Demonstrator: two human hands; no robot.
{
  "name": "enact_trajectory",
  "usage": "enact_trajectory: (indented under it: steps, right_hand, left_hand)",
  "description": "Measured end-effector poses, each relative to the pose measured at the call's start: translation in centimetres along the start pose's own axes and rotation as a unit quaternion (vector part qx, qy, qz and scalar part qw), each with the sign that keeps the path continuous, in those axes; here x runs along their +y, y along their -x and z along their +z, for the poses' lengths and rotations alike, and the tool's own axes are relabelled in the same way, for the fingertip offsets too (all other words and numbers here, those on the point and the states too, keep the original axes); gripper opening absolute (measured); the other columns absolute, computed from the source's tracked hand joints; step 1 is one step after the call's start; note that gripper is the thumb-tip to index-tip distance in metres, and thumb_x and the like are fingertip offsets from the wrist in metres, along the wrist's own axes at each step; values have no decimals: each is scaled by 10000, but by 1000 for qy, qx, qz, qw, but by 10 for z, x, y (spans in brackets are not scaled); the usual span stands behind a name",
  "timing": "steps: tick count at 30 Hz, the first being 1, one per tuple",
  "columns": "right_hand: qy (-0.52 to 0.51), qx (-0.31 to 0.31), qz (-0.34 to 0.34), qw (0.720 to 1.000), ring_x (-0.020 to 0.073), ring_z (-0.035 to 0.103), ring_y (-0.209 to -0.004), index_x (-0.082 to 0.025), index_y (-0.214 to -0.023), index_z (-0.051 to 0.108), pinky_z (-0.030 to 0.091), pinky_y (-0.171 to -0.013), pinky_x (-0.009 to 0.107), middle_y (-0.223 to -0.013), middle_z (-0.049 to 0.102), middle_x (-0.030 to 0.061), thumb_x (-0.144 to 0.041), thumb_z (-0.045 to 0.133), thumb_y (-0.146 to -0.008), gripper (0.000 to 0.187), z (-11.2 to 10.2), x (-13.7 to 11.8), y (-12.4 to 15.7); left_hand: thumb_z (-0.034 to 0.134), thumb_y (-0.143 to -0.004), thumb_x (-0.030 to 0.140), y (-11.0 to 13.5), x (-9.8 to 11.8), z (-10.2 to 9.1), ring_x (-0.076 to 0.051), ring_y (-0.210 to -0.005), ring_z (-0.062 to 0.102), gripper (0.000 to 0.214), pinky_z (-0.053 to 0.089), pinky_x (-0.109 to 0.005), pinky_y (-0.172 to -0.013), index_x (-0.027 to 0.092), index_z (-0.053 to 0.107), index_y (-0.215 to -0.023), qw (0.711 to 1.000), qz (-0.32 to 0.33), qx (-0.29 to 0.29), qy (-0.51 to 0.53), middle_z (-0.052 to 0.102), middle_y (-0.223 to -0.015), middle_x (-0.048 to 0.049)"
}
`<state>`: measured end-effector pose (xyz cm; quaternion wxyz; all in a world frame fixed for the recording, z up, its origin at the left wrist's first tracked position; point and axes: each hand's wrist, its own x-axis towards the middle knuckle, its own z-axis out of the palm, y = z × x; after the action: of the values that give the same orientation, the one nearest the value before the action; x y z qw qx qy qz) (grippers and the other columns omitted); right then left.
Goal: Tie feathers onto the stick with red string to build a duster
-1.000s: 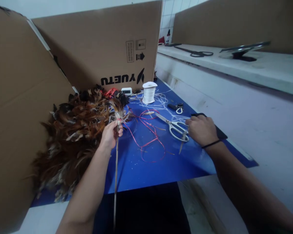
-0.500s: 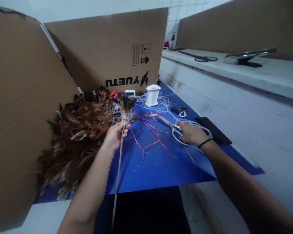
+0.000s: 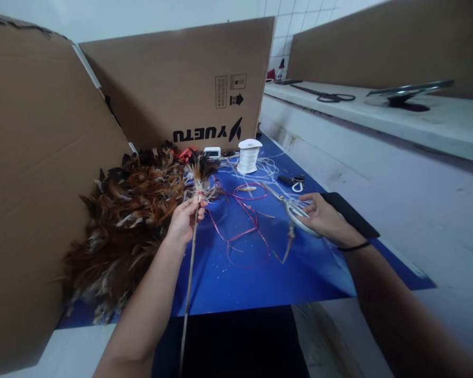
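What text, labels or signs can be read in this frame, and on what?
"YUETU": black print, upside down, on the cardboard box.
Arrow sign pointing right, same box.
Two printed panels beside the arrow: too small to read.
Nothing else legible.

Blue surface is boxed in by a brown cardboard panel on the left and a YUETU cardboard box at the back. White tiled wall behind. On the right, a pale ledge steps up to a white shelf backed by more cardboard. Soft, even light.
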<state>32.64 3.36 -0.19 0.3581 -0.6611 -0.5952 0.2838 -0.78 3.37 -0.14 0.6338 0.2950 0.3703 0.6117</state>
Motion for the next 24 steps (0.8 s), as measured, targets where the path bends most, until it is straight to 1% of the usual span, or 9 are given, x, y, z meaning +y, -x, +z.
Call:
enact_trajectory:
  steps: [3,5,8,10,12,14,18,21,24]
  right_hand:
    - [-176,-55,47,982,112,516,-541,-209,-1160,469,409,-460,236,-769,565,6,-313,816,-487,765,-4,-15,14]
    - [-276,-106,59,953,87,489,-530,-217,-1121,501,395,-459,218,-760,560,0,-329,819,-515,693,-5,-28,26]
    - [-410,-220,62,883,70,452,-513,-211,-1022,543,364,-454,212,-735,540,-3,-414,754,-629,490,-1,-43,44]
    - [-470,-283,68,833,72,455,-525,-203,-1004,559,359,-466,220,-749,543,10,-462,687,-705,416,7,-50,56]
    - [-511,-327,64,793,70,450,-538,-187,-1021,568,382,-503,236,-767,548,21,-476,652,-744,409,20,-55,68]
    - [-542,-353,49,761,71,437,-546,-166,-1040,569,429,-575,277,-773,546,24,-490,653,-744,447,35,-61,79]
    - [-579,-407,82,701,81,440,-549,-157,-1026,563,466,-620,330,-744,532,13,-577,617,-734,514,66,-72,94]
    - [-594,-434,128,666,82,441,-531,-161,-997,558,459,-596,308,-703,522,-2,-629,576,-734,537,83,-77,98]
    - [-606,-440,150,645,89,439,-505,-162,-989,551,449,-579,305,-657,518,-10,-641,510,-775,526,94,-80,98]
  left_hand:
    - [700,-687,208,2,0,1,-47,-490,497,222,387,-156,-429,93,624,-860,1000,5,3,-16,634,-729,-53]
    - [699,-693,233,2,0,2,-49,-483,496,226,383,-159,-426,96,614,-852,1000,10,7,-22,625,-711,-47]
    - [698,-694,253,3,0,3,-52,-460,483,213,358,-161,-409,105,589,-802,999,19,13,-29,595,-655,-25]
    - [701,-689,263,2,0,3,-52,-447,474,214,344,-164,-399,113,568,-765,999,28,14,-32,575,-629,-12]
    - [707,-681,275,2,0,2,-54,-440,469,228,333,-168,-390,119,555,-751,999,36,14,-37,567,-625,-6]
    - [714,-672,293,1,-1,2,-54,-433,463,248,324,-172,-380,123,550,-747,998,44,16,-44,563,-631,-2]
    - [719,-663,321,-1,-1,1,-53,-424,453,270,319,-178,-372,131,551,-756,997,59,22,-55,556,-635,8]
    - [713,-667,316,1,-1,2,-49,-425,450,261,319,-175,-375,132,558,-768,995,66,25,-66,549,-635,12]
    - [702,-677,302,4,0,6,-44,-432,446,240,318,-170,-381,129,552,-750,995,70,25,-74,544,-637,11]
